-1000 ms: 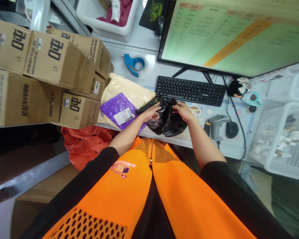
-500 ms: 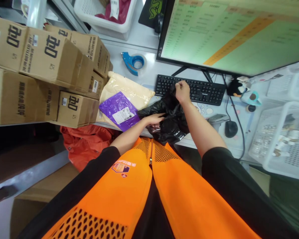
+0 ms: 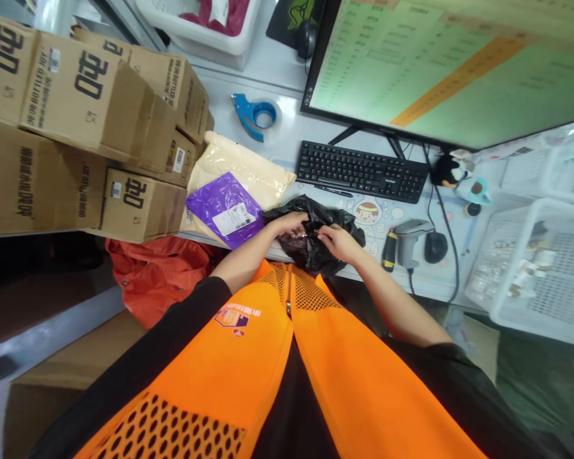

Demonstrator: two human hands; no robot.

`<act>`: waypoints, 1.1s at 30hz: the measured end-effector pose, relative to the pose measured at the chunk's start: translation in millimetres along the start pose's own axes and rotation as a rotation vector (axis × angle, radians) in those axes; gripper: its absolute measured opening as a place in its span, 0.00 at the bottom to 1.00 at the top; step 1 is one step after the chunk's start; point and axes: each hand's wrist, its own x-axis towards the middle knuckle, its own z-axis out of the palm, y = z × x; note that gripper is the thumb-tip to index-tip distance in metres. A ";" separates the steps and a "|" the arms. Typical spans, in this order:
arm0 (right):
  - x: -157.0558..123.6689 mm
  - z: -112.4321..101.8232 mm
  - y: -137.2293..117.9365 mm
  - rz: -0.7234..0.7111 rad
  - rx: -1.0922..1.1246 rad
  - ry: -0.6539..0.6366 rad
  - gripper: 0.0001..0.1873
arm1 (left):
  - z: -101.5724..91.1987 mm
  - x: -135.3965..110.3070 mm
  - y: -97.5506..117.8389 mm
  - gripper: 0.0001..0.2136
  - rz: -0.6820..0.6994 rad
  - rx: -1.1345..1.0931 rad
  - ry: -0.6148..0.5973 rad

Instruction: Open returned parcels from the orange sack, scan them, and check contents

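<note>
A crumpled black plastic bag [image 3: 316, 252] lies at the desk's front edge, close to my orange vest. My left hand [image 3: 291, 224] is closed on its left part, with the fingertips partly hidden in the folds. From the right, my right hand [image 3: 337, 242] pinches the bag near its middle. What the bag holds, if anything, I cannot make out. Left of the bag, a purple mailing packet [image 3: 227, 207] with a white label rests on a cream padded envelope [image 3: 242, 166].
Cardboard boxes [image 3: 76, 102] are stacked at the left. Behind the bag are a keyboard [image 3: 363, 171], a pen [image 3: 333, 190] and a monitor [image 3: 435, 70]. A blue tape dispenser [image 3: 249, 118] stands further back. To the right are a scanner [image 3: 411, 242], a mouse [image 3: 435, 247] and white baskets [image 3: 521, 287].
My right hand has come down from above the keyboard to the bag's middle. The bag's raised part has dropped, uncovering the keyboard and pen. My left hand stays on the bag.
</note>
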 end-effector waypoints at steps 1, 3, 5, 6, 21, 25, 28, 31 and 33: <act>-1.1 9.4 6.0 0.007 -0.006 -0.014 0.13 | -0.8 -0.2 1.1 0.09 -0.003 0.047 0.007; 1.3 23.7 15.0 0.013 -0.009 -0.026 0.13 | -1.8 -2.9 5.0 0.09 0.000 0.114 0.017; 5.3 32.3 19.1 0.015 -0.019 -0.036 0.13 | -2.9 -10.4 10.8 0.10 0.012 0.159 0.033; 6.6 35.2 19.5 0.019 -0.026 -0.039 0.12 | -3.7 -15.8 14.1 0.10 0.024 0.176 0.041; -66.3 45.2 -0.7 -0.065 0.069 0.119 0.22 | 4.2 -14.0 -11.1 0.28 -0.114 0.002 -0.171; -98.9 56.0 -4.8 -0.019 0.049 0.036 0.37 | -5.2 -10.0 -11.4 0.30 -0.130 -0.016 -0.220; -84.1 68.2 -7.6 0.065 0.128 0.113 0.21 | -8.1 -7.0 -10.0 0.31 -0.138 -0.018 -0.236; -49.4 73.3 -3.9 0.173 0.253 0.240 0.12 | -9.6 -4.8 -9.3 0.31 -0.151 -0.002 -0.245; -26.3 74.0 1.8 0.254 0.280 0.270 0.15 | -9.5 -4.8 -8.9 0.31 -0.156 0.009 -0.239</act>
